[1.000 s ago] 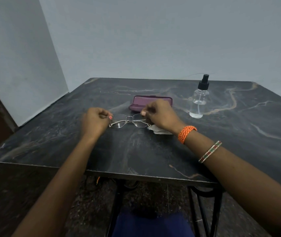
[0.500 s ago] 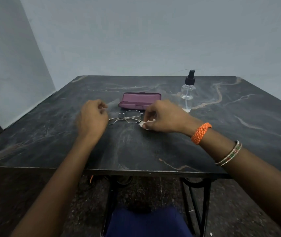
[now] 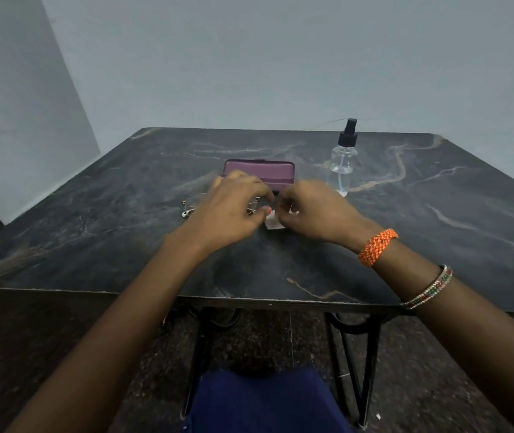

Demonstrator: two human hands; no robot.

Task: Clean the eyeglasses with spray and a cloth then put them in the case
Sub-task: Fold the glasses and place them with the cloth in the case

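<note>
The thin metal eyeglasses [image 3: 190,205] lie on the dark marble table [image 3: 124,245], mostly hidden under my left hand [image 3: 233,210]. That hand reaches right across them, and its thumb tip touches the left edge of a small white cloth [image 3: 272,225]. My right hand [image 3: 312,210] is closed on the cloth from the right, holding it low over the table. The purple glasses case [image 3: 260,170] lies shut just behind both hands. A clear spray bottle [image 3: 344,160] with a black pump stands upright to the right of the case.
The table's front edge [image 3: 249,300] runs just below my forearms, with black metal legs [image 3: 368,354] underneath. Grey walls stand behind and to the left. An orange band and thin bangles sit on my right wrist.
My left hand let go of the eyeglasses' left end and moved right, over them, to the cloth. My right hand stays on the cloth. The eyeglasses now rest on the table.
</note>
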